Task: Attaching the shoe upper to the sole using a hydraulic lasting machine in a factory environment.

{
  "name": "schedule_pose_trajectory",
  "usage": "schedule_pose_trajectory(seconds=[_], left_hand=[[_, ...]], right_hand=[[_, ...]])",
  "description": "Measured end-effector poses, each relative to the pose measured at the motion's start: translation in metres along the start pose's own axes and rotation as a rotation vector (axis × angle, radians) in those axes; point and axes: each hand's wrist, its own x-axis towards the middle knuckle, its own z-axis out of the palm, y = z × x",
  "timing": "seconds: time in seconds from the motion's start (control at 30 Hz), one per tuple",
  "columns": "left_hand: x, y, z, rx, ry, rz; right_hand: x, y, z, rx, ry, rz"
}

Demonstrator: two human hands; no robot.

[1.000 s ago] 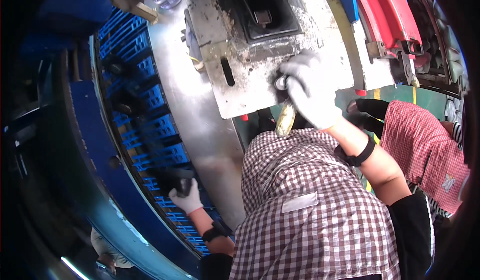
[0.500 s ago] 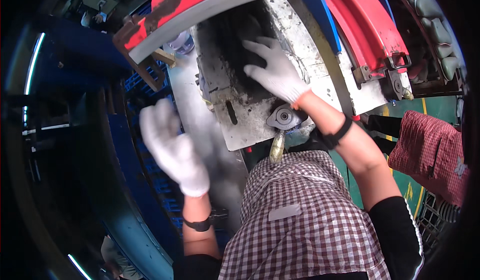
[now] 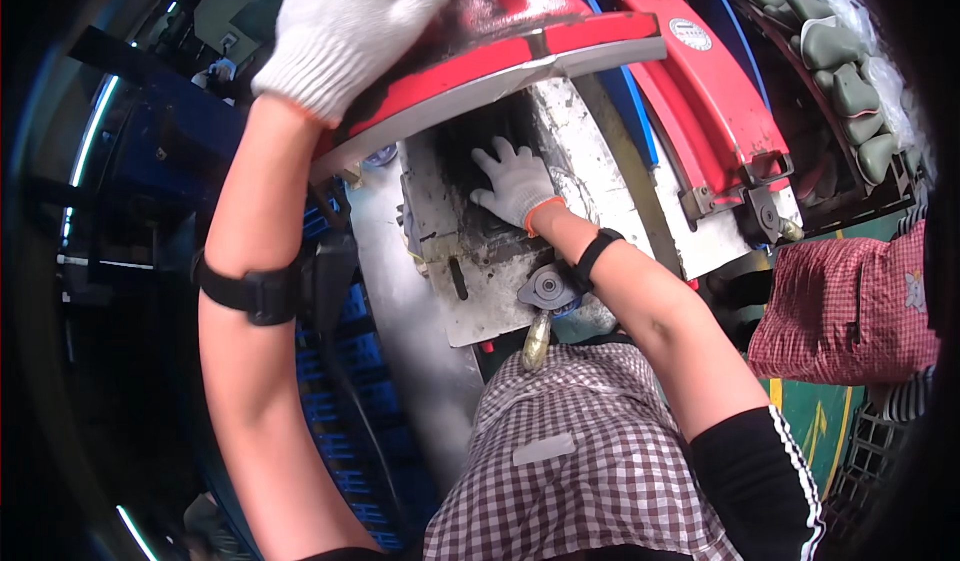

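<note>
High at the left, my left hand [image 3: 350, 36] in a white knit glove reaches over the red machine head [image 3: 500, 46]. Its thumb points right, apart from the other fingers, whose tips run out of the picture. Whether it touches the red cover is hard to tell. My right hand [image 3: 513, 183], gloved in white with an orange cuff, lies with fingers spread at the dark recess [image 3: 462, 151] in the worn metal machine bed [image 3: 470, 296]. Nothing shows in either hand. Below the right wrist, a grey round knob plate [image 3: 549, 286] carries a wrapped handle [image 3: 537, 343].
A second red machine [image 3: 700, 91] stands to the right, near a rack of several dark green shoe-shaped pieces [image 3: 835, 46]. Another person's red checked apron [image 3: 825, 311] shows at the right. Blue crates [image 3: 370, 391] lie low at the left.
My left hand has risen from beside the bed to the red machine head. My right hand stays spread over the recess, and the view has shifted so the bed sits lower.
</note>
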Motion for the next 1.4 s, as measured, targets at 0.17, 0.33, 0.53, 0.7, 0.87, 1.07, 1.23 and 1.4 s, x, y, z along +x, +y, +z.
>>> schedule_pose_trajectory(seconds=[0.17,0.33,0.53,0.7,0.87,1.07,1.23,1.4], left_hand=[[0.007,0.010,0.007,0.117,-0.139,-0.002],[-0.005,-0.002,0.024,-0.396,-0.589,-0.192],[-0.038,0.011,0.095,-0.640,-0.822,-0.250],[-0.091,0.028,0.178,-0.365,-0.677,-0.215],[-0.125,0.035,0.246,0.005,-0.534,-0.091],[-0.130,0.034,0.265,0.143,-0.513,-0.134],[-0.127,0.036,0.262,0.153,-0.525,-0.121],[-0.128,0.036,0.266,0.150,-0.525,-0.132]], right_hand=[[-0.061,0.032,-0.009,0.291,0.315,-0.055],[-0.205,0.078,-0.001,0.911,0.021,0.330],[-0.269,0.082,0.019,1.298,-0.544,0.506],[-0.238,0.058,0.039,1.455,-1.038,0.344],[-0.222,0.028,0.046,2.138,-1.250,0.407],[-0.223,0.023,0.039,2.212,-1.232,0.534],[-0.219,0.026,0.034,2.123,-1.285,0.492],[-0.219,0.025,0.033,2.109,-1.257,0.616]])
